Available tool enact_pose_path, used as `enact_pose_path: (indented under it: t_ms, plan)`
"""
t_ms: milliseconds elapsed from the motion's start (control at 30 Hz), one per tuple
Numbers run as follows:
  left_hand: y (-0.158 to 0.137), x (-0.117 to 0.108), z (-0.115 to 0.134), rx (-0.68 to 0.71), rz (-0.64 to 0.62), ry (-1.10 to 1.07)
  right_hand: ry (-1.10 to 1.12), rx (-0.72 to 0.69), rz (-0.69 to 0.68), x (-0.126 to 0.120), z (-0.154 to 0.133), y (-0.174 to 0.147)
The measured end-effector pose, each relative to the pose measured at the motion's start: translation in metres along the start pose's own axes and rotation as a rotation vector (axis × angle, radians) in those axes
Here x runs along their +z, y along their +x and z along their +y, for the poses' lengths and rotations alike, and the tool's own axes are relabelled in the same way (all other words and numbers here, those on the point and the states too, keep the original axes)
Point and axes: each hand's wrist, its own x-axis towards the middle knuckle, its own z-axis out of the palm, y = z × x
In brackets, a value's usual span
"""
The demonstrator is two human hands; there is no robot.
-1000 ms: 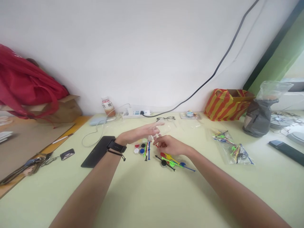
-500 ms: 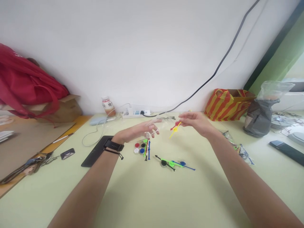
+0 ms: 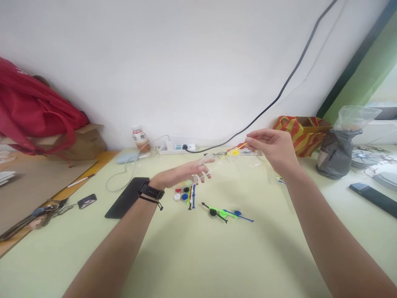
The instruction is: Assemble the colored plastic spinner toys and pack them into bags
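Two arrow spinners [image 3: 235,152], red and yellow, are pinched by our right hand [image 3: 277,151] above the table's [image 3: 217,258] far side. Our left hand [image 3: 182,174] holds a white piece [image 3: 195,179] among half-curled fingers; three more spinners [image 3: 223,213] lie between our forearms.

held arrows [image 3: 235,152]: red, yellow | front arrows [image 3: 223,214]: black, lime, blue | carrier bag [image 3: 310,142]: red-yellow stripes | tabletop [image 3: 180,256]: pale green

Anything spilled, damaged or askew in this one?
Nothing looks spilled or damaged. The one untidy spot is near the middle of the desk: the black spinner, green spinner and blue spinner lie slanted and overlapping, whereas the loose arrows lie side by side.
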Motion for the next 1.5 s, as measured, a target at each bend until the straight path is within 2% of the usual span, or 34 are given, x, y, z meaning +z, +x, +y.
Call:
enact_pose_path:
  t_ms: [133, 233, 367, 533, 700, 867, 933, 1100, 1300, 1500]
  plan:
    - [0.006, 0.007, -0.005, 0.021, -0.003, -0.052, -0.033, -0.036, -0.052, 0.009, -0.015, -0.007]
    - [0.012, 0.015, -0.012, 0.063, 0.009, -0.173, -0.069, -0.086, -0.069, 0.017, -0.022, -0.012]
    - [0.02, 0.023, -0.019, 0.103, -0.027, -0.338, -0.137, -0.107, -0.144, 0.024, -0.026, -0.016]
    - [0.022, 0.025, -0.021, 0.104, -0.067, -0.392, -0.144, -0.113, -0.234, 0.024, -0.025, -0.015]
    - [0.024, 0.026, -0.021, 0.111, -0.103, -0.419, -0.062, -0.093, -0.202, 0.019, -0.024, -0.013]
    - [0.023, 0.026, -0.02, 0.136, -0.11, -0.44, -0.035, -0.142, -0.011, 0.008, -0.027, -0.009]
    - [0.023, 0.026, -0.019, 0.128, -0.105, -0.434, -0.008, -0.14, -0.006, 0.002, -0.03, -0.008]
    - [0.022, 0.029, -0.018, 0.113, -0.126, -0.419, 0.055, -0.051, -0.226, -0.003, -0.037, -0.009]
    - [0.021, 0.033, -0.014, 0.108, -0.153, -0.373, 0.062, 0.064, -0.49, 0.005, -0.041, -0.015]
    - [0.022, 0.035, -0.011, 0.121, -0.149, -0.368, 0.144, 0.076, -0.631, 0.015, -0.041, -0.018]
